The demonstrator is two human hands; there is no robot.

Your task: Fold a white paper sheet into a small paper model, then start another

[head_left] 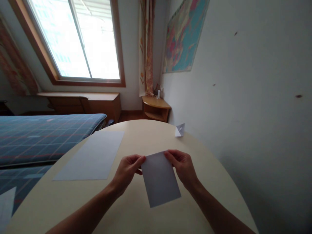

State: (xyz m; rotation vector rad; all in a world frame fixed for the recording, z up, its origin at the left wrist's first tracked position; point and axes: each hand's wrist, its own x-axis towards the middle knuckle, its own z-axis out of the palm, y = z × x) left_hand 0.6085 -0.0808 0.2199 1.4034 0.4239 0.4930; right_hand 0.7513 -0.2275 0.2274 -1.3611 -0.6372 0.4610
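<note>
A small rectangular sheet of white paper [161,180] is held over the round cream table [136,214]. My left hand [126,172] pinches its upper left corner between thumb and fingers. My right hand [182,167] pinches the upper right corner. The sheet slants slightly, its lower edge toward me. A larger flat white sheet [91,157] lies on the table to the left of my hands. A small folded paper piece [179,130] sits at the table's far edge near the wall.
A bed with a blue checked cover [41,136] stands left of the table. A white wall [243,97] runs close along the right, with a map [182,35] on it. A wooden corner shelf [156,109], a low cabinet [97,104] and a window [78,39] are behind.
</note>
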